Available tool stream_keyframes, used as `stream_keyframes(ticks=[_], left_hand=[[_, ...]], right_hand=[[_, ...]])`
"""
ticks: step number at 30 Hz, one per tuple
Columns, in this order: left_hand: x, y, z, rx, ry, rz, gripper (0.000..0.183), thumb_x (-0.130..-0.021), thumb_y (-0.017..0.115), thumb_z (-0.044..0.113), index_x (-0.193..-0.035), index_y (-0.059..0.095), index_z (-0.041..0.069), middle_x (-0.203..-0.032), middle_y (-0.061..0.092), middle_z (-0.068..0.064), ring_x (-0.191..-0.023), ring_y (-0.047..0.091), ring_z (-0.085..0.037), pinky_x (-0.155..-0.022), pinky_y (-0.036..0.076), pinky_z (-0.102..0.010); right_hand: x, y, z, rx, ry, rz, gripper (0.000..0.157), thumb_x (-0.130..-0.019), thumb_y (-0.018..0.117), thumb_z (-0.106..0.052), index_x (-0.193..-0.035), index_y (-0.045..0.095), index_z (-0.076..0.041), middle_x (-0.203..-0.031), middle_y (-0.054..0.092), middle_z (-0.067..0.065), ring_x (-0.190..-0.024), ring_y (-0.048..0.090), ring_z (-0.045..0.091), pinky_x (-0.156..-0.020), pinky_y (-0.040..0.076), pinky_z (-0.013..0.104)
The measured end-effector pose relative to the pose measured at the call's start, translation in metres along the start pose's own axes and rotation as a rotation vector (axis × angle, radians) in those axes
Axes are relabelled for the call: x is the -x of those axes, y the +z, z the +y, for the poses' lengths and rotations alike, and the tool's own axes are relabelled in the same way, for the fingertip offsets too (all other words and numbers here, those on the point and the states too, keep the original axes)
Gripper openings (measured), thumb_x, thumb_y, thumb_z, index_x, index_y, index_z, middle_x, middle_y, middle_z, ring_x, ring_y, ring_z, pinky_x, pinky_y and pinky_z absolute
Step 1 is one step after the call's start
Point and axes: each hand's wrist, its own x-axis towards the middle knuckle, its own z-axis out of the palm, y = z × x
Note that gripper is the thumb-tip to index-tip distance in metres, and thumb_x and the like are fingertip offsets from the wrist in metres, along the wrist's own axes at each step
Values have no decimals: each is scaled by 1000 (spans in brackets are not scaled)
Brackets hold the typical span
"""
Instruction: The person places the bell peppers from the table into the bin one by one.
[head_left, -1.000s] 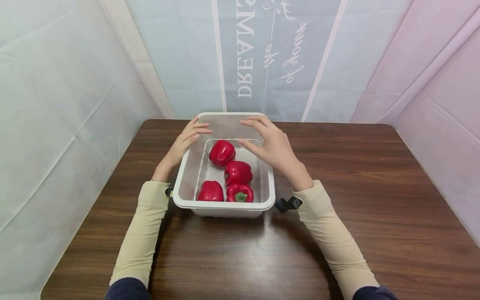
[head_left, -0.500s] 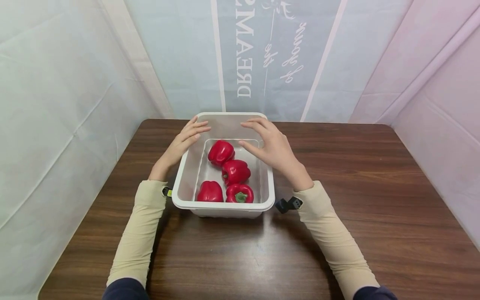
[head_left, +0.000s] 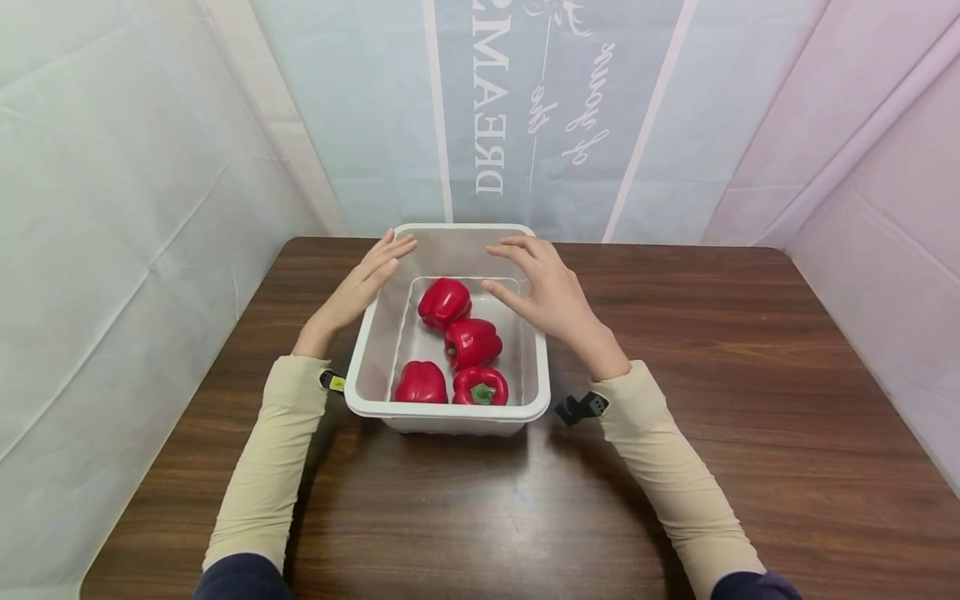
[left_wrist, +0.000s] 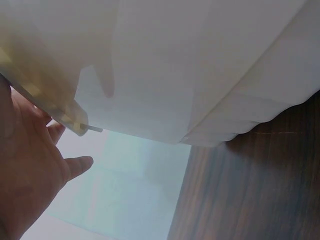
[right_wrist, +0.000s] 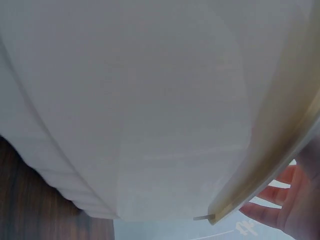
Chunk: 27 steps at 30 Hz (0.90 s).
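Note:
A white plastic tub (head_left: 448, 411) stands on the table in the head view. Inside it lie several red bell peppers: one at the back (head_left: 445, 302), one in the middle (head_left: 474, 342), one front left (head_left: 422, 382) and one front right with its green stem showing (head_left: 480, 387). My left hand (head_left: 358, 287) is over the left rim, fingers extended and holding nothing. Over the right rim is my right hand (head_left: 551, 292), its fingers loosely bent and thumb apart, also holding nothing. Both wrist views show mostly the tub's outer wall (left_wrist: 150, 75), with part of each hand beyond the rim.
The tub sits near the back edge of a dark wooden table (head_left: 720, 375). Behind it hangs a pale blue curtain (head_left: 390, 100) with printed lettering. White fabric (head_left: 120, 250) borders the left side, and pinkish-white fabric (head_left: 877, 192) the right.
My left hand has drawn slightly left, outward over the rim. My right hand has shifted a little to the right. The middle bell pepper has rolled slightly left; the tub stays in place.

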Motion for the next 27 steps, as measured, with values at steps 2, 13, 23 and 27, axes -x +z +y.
stream_keyframes(ticks=[2, 13, 23, 27], left_hand=[[1, -1, 1, -6, -7, -2, 43, -97, 35, 6, -138, 37, -3, -148, 29, -21, -142, 4, -33, -112, 5, -55], [-6, -9, -18, -97, 22, -38, 48, -96, 44, 13, -143, 35, 6, -151, 26, -13, -143, 2, -29, -112, 5, -56], [-14, -19, -13, -147, 26, -82, 48, -99, 40, 22, -146, 31, 17, -154, 21, -4, -144, -1, -20, -113, 3, -51], [-13, -20, 10, -139, 22, -112, 49, -99, 39, 17, -145, 29, 8, -154, 19, -11, -143, -2, -25, -113, 0, -53]], right_hand=[[1, 0, 2, 9, 7, -5, 50, -83, 65, -41, -128, 56, -20, -131, 50, 2, -124, 42, 21, -89, 47, 46], [4, -4, 10, 21, 23, 15, 50, -84, 63, -44, -127, 57, -19, -130, 51, 4, -122, 44, 22, -87, 48, 45], [2, -11, 16, 50, 6, 41, 48, -85, 61, -45, -126, 58, -18, -128, 53, 6, -117, 47, 22, -80, 48, 44], [0, -16, 18, 69, 7, 25, 50, -86, 59, -46, -128, 56, -18, -131, 51, 8, -121, 46, 25, -90, 45, 46]])
